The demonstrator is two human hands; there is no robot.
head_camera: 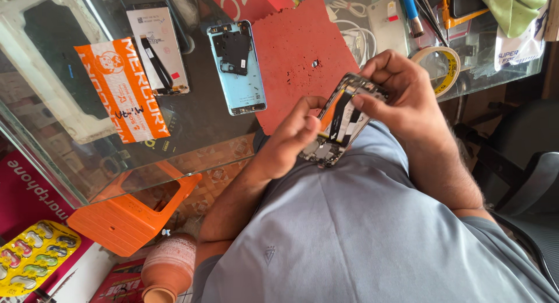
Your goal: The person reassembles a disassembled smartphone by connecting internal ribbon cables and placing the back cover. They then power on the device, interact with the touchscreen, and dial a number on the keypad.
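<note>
Opened phone (342, 121) sits clamped between both my hands above my lap, left hand (289, 141) gripping the lower end, right hand (402, 96) pinching the top. I judge I'm mid-disassembly; next calls for careful fingertip prying. Red mat (297, 58) lies on the glass worktop (198, 122) beyond.

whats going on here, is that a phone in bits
A person seated at a glass table holds an opened phone with its back off, inner parts and an orange strip showing. The left hand supports its lower end while the right hand presses fingertips on its upper part. On the table lie a light blue back cover, a red mat, another phone panel and an orange packet.
</note>
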